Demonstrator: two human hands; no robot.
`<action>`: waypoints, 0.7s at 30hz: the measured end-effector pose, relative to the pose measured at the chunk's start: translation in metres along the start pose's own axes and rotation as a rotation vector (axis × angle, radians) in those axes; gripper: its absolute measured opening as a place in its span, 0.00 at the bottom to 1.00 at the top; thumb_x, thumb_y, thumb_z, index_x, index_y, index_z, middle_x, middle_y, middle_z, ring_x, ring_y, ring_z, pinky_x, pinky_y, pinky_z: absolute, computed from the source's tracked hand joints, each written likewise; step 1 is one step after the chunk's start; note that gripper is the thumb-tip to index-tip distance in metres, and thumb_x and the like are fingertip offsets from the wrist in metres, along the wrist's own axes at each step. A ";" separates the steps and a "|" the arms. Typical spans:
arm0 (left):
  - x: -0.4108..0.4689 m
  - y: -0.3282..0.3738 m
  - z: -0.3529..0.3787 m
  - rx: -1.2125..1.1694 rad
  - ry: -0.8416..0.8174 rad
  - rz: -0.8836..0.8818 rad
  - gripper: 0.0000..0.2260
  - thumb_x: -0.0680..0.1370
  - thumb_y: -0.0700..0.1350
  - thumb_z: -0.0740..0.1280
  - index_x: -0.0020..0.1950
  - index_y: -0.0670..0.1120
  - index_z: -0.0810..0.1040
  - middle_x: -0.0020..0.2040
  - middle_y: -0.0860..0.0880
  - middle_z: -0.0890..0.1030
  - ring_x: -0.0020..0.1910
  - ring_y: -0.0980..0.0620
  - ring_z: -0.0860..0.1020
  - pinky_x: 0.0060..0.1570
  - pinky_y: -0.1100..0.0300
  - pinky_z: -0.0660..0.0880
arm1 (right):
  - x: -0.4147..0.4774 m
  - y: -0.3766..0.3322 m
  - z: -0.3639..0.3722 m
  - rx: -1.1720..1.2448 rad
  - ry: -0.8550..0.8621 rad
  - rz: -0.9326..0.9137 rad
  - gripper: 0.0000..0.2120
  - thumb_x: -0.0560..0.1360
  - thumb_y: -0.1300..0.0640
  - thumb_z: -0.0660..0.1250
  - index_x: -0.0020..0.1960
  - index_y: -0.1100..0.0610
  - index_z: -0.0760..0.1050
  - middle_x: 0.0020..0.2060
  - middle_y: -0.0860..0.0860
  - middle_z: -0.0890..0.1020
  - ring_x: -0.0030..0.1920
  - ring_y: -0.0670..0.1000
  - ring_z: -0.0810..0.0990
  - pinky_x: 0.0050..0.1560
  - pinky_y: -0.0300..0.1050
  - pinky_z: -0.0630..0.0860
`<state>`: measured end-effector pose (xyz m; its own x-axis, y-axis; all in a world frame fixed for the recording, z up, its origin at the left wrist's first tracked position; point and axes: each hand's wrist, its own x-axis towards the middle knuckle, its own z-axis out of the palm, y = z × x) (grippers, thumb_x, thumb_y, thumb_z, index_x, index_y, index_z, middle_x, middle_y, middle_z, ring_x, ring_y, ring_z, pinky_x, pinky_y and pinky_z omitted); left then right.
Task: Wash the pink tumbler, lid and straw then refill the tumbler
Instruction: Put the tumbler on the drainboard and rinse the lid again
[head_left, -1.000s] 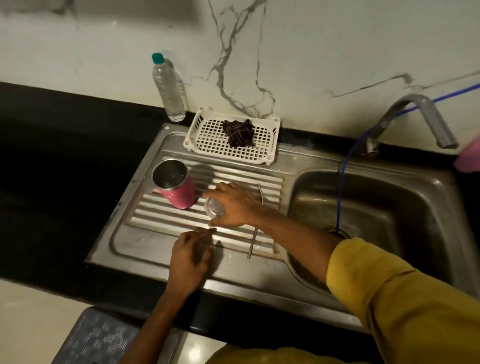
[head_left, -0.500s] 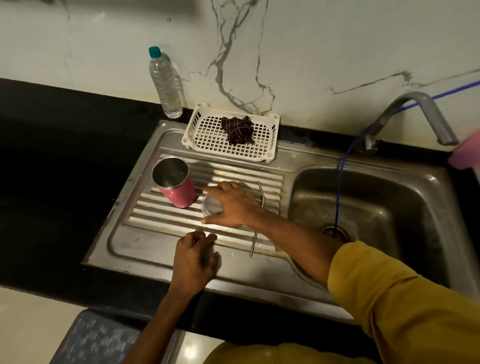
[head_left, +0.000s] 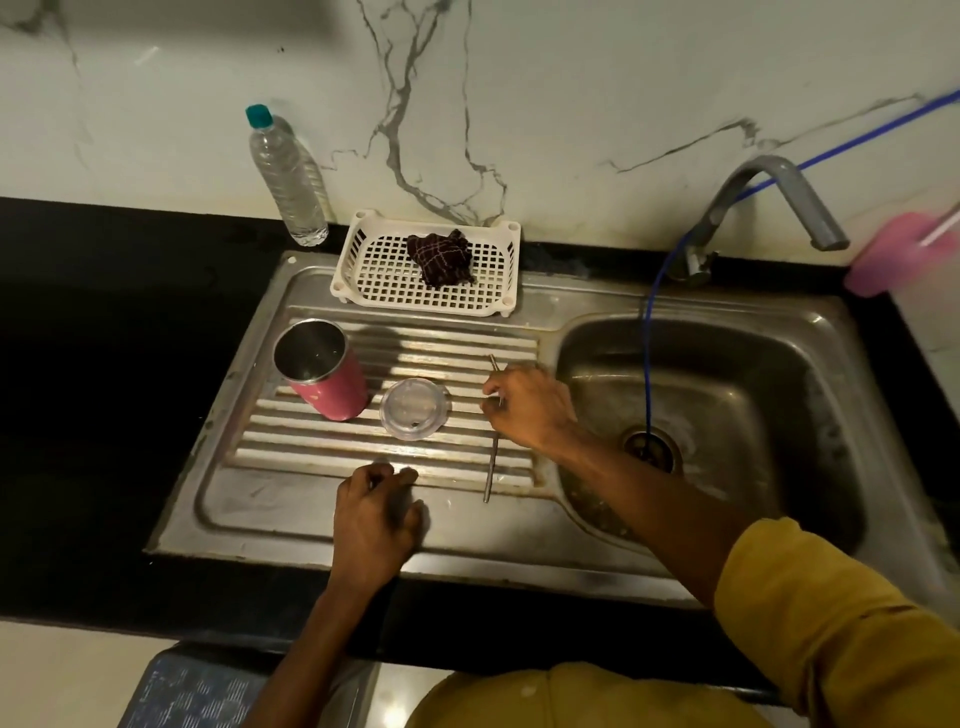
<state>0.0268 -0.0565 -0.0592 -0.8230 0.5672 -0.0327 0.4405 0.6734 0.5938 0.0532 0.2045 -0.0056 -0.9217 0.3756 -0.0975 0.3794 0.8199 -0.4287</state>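
The pink tumbler (head_left: 324, 371) stands upright and uncapped on the ribbed stainless drainboard (head_left: 280, 499), its steel interior showing. The clear round lid (head_left: 414, 409) lies flat on the ribs just beside it. The thin metal straw (head_left: 491, 467) lies across the ribs. The right hand (head_left: 530, 410) covers its middle, fingertips curled and pinching it. The left hand (head_left: 376, 514) rests on the smooth front edge of the drainboard, fingers loosely curled, holding nothing.

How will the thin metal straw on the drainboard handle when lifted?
The thin metal straw looks rigid, so it should lift straight without sagging. Slim and smooth, it is probably light and slippery. Round, lying across the ribbed steel drainboard, it could roll.
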 end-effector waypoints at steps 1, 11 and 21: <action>0.000 -0.001 0.001 0.002 -0.001 0.000 0.20 0.72 0.53 0.68 0.62 0.47 0.83 0.59 0.43 0.77 0.57 0.39 0.75 0.54 0.54 0.68 | -0.002 0.004 0.001 0.020 0.012 0.053 0.11 0.76 0.50 0.70 0.57 0.49 0.82 0.53 0.50 0.84 0.54 0.51 0.81 0.56 0.50 0.79; -0.001 -0.002 0.004 0.024 -0.019 0.015 0.21 0.72 0.54 0.67 0.62 0.47 0.82 0.60 0.43 0.77 0.58 0.39 0.75 0.54 0.53 0.69 | -0.008 0.022 0.011 0.149 -0.019 0.328 0.15 0.72 0.37 0.71 0.46 0.47 0.78 0.44 0.43 0.81 0.47 0.48 0.78 0.48 0.45 0.69; 0.056 0.041 -0.015 0.017 0.101 0.075 0.34 0.71 0.54 0.76 0.75 0.48 0.69 0.72 0.42 0.68 0.68 0.41 0.68 0.64 0.44 0.71 | -0.018 0.015 0.004 0.127 0.019 0.325 0.09 0.77 0.43 0.67 0.50 0.48 0.80 0.43 0.45 0.82 0.47 0.49 0.79 0.48 0.44 0.71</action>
<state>-0.0072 -0.0044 -0.0247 -0.8194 0.5657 0.0929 0.5070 0.6395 0.5779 0.0749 0.2081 -0.0142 -0.7523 0.6171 -0.2307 0.6384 0.5965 -0.4864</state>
